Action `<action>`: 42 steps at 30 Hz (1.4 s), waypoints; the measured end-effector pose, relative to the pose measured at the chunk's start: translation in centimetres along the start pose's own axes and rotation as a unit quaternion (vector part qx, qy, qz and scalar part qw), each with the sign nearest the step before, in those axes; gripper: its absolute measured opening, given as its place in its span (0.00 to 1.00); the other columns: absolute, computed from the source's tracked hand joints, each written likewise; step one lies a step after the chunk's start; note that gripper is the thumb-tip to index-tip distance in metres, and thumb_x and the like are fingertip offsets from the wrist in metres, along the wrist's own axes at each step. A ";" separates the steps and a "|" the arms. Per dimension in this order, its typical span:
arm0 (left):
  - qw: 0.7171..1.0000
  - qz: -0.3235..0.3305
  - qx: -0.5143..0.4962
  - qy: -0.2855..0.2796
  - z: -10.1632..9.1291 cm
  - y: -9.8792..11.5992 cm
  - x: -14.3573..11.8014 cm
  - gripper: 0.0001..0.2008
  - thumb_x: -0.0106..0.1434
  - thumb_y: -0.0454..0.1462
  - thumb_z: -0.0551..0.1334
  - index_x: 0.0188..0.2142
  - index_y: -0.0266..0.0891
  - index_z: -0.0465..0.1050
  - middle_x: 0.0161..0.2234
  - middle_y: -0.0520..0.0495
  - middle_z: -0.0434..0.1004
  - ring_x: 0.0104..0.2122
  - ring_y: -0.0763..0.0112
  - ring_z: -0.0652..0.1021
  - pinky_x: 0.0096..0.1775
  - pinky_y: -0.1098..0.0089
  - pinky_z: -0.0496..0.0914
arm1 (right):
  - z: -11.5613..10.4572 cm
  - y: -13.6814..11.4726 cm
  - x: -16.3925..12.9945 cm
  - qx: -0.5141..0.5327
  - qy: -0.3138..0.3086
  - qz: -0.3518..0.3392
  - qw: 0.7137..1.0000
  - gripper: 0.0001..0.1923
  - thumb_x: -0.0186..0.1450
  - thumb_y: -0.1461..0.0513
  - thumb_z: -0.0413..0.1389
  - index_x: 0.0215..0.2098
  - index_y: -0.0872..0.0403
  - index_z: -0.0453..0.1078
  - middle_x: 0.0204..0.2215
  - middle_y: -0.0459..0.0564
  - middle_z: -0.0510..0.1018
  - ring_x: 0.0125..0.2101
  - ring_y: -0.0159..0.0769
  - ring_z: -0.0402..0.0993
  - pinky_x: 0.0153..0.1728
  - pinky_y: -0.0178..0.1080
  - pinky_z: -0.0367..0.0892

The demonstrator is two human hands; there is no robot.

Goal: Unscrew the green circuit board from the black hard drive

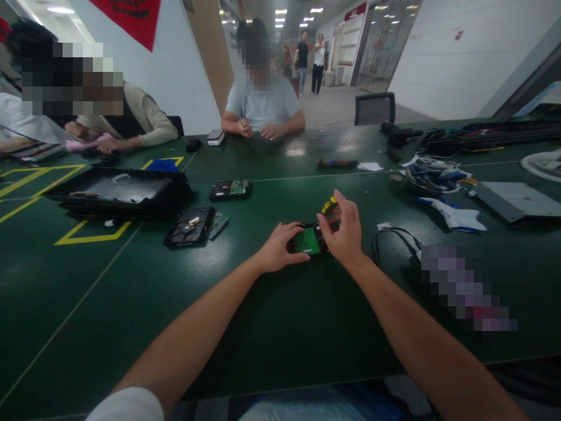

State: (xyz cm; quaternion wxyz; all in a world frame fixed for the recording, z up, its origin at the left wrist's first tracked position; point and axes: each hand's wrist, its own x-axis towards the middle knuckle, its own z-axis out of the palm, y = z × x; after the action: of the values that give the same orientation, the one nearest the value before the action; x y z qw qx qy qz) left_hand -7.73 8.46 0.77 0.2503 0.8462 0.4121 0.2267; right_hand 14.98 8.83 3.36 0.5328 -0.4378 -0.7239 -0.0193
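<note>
A hard drive (pixel 308 241) with a green circuit board facing up lies on the dark green table (pixel 263 316) in front of me. My left hand (pixel 279 247) grips the drive's left end and holds it down. My right hand (pixel 344 228) is closed around a screwdriver with a yellow and black handle (pixel 328 206), whose tip points down at the drive's right part. The tip itself is hidden behind my fingers.
An opened hard drive (pixel 190 226) and another drive with a board (pixel 229 189) lie to the left, beside stacked black trays (pixel 120 193). A black cable (pixel 394 240), tools and gloves (pixel 438 175) lie to the right. Two people sit across the table; others stand far back.
</note>
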 end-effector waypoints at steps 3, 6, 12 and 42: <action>1.000 -0.001 0.001 0.002 0.1 0.0 0.0 0.41 0.57 0.57 0.70 0.65 0.45 0.65 0.69 0.38 0.62 0.69 0.45 0.63 0.71 0.39 0.47 | 0.0 -0.1 -0.1 0.006 0.001 -0.002 1.000 0.36 0.71 0.58 0.55 0.73 0.45 0.48 0.57 0.59 0.68 0.44 0.43 0.75 0.44 0.51 0.81; 1.000 -0.001 0.001 0.002 0.1 -0.1 0.0 0.41 0.57 0.57 0.70 0.65 0.44 0.65 0.69 0.38 0.62 0.69 0.45 0.63 0.71 0.39 0.47 | 0.1 0.0 -0.1 0.012 0.003 -0.004 1.000 0.36 0.71 0.59 0.55 0.74 0.46 0.47 0.57 0.59 0.68 0.44 0.42 0.76 0.46 0.50 0.81; 1.000 0.003 0.002 0.004 0.1 0.0 0.0 0.41 0.57 0.57 0.70 0.65 0.44 0.65 0.69 0.38 0.62 0.69 0.46 0.64 0.71 0.40 0.47 | 0.0 0.1 -0.1 0.006 -0.005 -0.007 1.000 0.36 0.71 0.58 0.57 0.73 0.45 0.50 0.55 0.58 0.69 0.42 0.41 0.74 0.33 0.43 0.82; 1.000 0.002 0.000 0.004 0.3 -0.3 0.0 0.41 0.57 0.57 0.70 0.65 0.46 0.65 0.69 0.39 0.62 0.69 0.46 0.63 0.71 0.40 0.47 | 0.0 0.2 -0.2 -0.013 0.002 -0.001 1.000 0.36 0.72 0.56 0.55 0.74 0.43 0.48 0.56 0.57 0.70 0.41 0.41 0.75 0.33 0.44 0.82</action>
State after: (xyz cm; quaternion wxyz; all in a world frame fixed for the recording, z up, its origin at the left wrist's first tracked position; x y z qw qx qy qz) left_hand -7.77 8.55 0.35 0.2483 0.8462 0.4111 0.2309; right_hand 15.11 8.77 3.12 0.5290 -0.4437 -0.7228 -0.0301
